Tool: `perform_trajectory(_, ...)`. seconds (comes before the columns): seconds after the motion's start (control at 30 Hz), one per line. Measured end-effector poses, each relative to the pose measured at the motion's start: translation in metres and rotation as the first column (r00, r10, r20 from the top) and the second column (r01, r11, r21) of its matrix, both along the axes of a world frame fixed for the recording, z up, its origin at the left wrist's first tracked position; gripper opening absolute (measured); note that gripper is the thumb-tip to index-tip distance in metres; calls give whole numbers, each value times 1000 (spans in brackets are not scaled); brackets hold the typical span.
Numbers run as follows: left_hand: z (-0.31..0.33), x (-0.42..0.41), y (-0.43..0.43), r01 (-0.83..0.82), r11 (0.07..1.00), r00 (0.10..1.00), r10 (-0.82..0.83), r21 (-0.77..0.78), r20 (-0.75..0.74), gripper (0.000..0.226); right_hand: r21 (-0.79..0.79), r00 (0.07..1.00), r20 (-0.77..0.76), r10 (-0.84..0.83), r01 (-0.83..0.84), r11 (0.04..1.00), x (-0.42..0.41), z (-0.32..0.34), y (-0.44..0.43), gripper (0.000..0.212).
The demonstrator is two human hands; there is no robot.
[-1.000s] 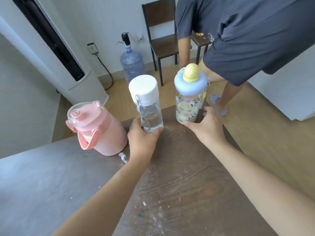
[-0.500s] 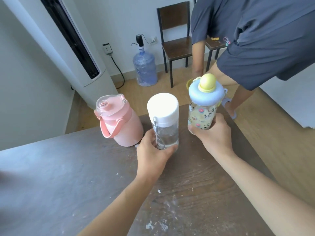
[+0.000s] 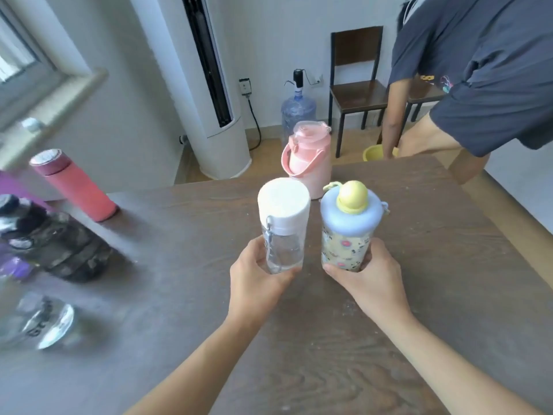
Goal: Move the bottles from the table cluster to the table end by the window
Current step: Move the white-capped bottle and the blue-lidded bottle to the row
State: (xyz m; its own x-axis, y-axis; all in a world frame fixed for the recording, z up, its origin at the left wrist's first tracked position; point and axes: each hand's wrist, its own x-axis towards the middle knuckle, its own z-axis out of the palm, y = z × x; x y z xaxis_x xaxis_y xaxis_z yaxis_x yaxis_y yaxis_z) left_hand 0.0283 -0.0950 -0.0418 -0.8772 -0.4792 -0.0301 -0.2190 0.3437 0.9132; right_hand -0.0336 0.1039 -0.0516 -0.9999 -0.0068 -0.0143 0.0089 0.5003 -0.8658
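My left hand grips a clear bottle with a white cap around its base, held above the wooden table. Beside it, my right hand holds a patterned bottle with a blue lid and yellow knob. A pink jug with a handle stands on the table's far edge behind them. At the left, near the window sill, stand a red flask, a dark camouflage bottle and a blurred clear bottle.
A person in a dark grey shirt bends over past the table's far right corner, beside a yellow basin. A white floor air conditioner, a water jug and a brown chair stand on the floor beyond.
Both hands have lifted their bottles off the table and drawn them back from the pink jug. My view has swung left, bringing the window and the left bottles into sight.
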Motion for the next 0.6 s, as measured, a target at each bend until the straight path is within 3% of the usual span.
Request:
perform_trajectory(0.27, 16, 170, -116, -183, 983, 980, 185, -32, 67, 41, -79, 966, 71, 249, -244, 967, 132, 10, -140, 55)
perform_trajectory(0.43, 11, 254, -179, -330, 941, 938, 335, -73, 86, 46, -116, 905, 96, 414, -403, 908, 201, 18, -219, 40)
perform_trajectory(0.6, 4, 317, -237, -469, 879, 878, 475, -91, 63, 46, -99, 855, 112, 506, -497, 862, 251, 11, -291, 45)
